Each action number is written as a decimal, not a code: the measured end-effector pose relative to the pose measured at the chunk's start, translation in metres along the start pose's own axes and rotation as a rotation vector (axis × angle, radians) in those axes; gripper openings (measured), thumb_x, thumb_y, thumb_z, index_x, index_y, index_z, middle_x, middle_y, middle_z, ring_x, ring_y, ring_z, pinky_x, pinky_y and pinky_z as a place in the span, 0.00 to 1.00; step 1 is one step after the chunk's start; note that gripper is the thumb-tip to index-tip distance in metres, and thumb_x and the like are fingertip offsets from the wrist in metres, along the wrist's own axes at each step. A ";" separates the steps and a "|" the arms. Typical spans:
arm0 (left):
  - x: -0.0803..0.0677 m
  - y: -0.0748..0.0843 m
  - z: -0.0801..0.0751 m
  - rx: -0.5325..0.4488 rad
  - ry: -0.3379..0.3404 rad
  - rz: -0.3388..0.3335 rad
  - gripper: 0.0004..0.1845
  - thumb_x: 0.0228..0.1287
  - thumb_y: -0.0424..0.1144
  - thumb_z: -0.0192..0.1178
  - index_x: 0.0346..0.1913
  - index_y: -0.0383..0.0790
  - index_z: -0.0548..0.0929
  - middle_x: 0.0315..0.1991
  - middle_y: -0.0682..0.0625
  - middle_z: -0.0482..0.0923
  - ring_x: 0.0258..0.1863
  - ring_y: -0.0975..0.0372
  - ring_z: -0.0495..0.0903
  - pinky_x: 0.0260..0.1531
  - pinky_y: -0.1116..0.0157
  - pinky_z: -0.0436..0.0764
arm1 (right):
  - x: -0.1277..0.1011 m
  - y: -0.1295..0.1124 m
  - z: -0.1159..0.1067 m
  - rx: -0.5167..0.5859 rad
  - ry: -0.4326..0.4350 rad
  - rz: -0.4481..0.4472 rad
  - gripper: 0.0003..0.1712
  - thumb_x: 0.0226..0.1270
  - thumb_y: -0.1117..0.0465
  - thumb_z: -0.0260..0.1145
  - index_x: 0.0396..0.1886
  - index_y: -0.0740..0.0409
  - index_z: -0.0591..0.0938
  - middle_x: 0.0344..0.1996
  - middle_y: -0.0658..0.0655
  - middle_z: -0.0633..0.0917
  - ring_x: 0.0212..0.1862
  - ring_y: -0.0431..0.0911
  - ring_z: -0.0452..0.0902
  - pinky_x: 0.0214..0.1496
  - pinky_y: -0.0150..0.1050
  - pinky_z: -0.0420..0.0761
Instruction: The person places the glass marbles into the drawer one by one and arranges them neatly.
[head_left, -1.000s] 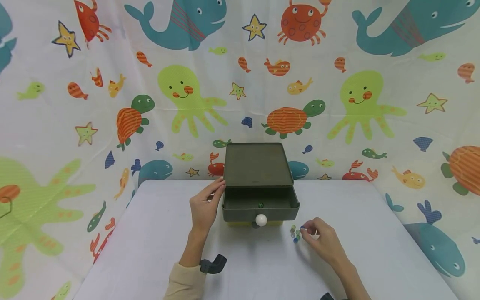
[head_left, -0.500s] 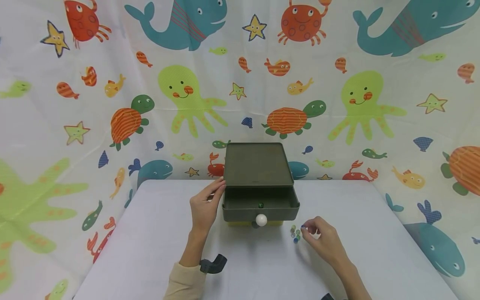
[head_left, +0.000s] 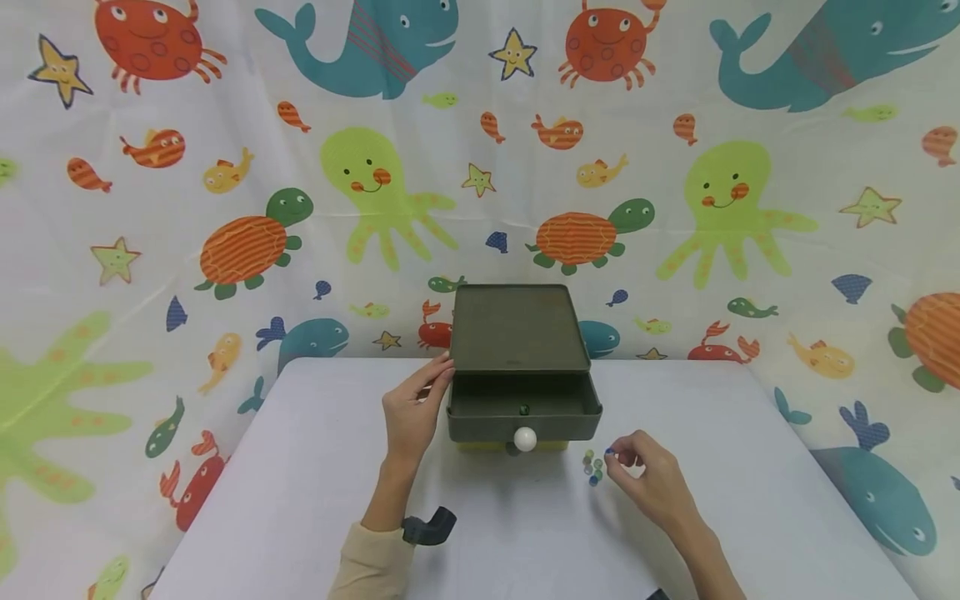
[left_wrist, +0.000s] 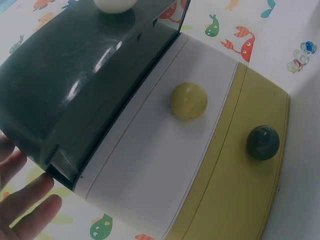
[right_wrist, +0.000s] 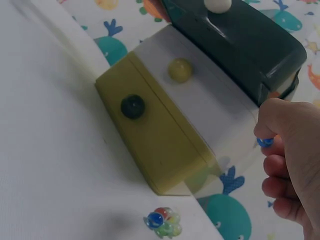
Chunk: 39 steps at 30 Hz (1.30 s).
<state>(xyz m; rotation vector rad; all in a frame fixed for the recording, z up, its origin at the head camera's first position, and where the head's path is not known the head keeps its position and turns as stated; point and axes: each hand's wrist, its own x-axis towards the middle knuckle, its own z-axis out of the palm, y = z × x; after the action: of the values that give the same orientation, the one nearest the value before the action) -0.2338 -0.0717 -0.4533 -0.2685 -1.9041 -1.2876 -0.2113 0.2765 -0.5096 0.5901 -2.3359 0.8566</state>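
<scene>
From my head view the marble in the top drawer (head_left: 523, 410) is too small to identify; my thumb half hides the blue marble (right_wrist: 265, 142).

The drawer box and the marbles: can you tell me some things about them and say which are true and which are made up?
1. The top drawer of the box is pulled open. True.
2. The right hand pinches a blue marble. True.
3. The open drawer has a black knob. False: its knob is white.
4. The left hand is picking up marbles. False: it rests against the left side of the box.
5. A little pile of marbles lies on the table. True.
6. The open drawer is empty. False: one green marble lies inside.
</scene>
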 end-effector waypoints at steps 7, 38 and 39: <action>0.000 0.002 0.000 -0.004 -0.006 0.000 0.11 0.65 0.37 0.67 0.48 0.40 0.90 0.51 0.47 0.88 0.47 0.59 0.89 0.37 0.79 0.84 | 0.002 -0.005 -0.003 0.020 0.031 -0.031 0.14 0.47 0.71 0.74 0.32 0.54 0.81 0.26 0.44 0.79 0.29 0.35 0.73 0.35 0.18 0.72; 0.000 0.005 0.000 0.001 -0.009 0.005 0.11 0.65 0.37 0.67 0.48 0.40 0.90 0.51 0.47 0.88 0.47 0.60 0.89 0.38 0.76 0.85 | 0.018 -0.030 -0.023 0.086 0.092 -0.107 0.19 0.44 0.76 0.76 0.34 0.56 0.81 0.30 0.44 0.82 0.32 0.36 0.74 0.42 0.13 0.74; 0.000 0.005 0.000 -0.001 -0.009 0.005 0.11 0.65 0.37 0.67 0.48 0.40 0.90 0.51 0.47 0.88 0.47 0.59 0.89 0.38 0.77 0.85 | 0.019 -0.031 -0.024 0.088 0.095 -0.107 0.19 0.44 0.76 0.76 0.34 0.56 0.81 0.30 0.44 0.82 0.32 0.36 0.74 0.42 0.13 0.74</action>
<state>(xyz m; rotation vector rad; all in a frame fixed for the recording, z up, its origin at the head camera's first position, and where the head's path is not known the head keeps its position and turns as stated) -0.2308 -0.0695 -0.4494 -0.2795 -1.9095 -1.2860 -0.1992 0.2675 -0.4690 0.6899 -2.1702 0.9217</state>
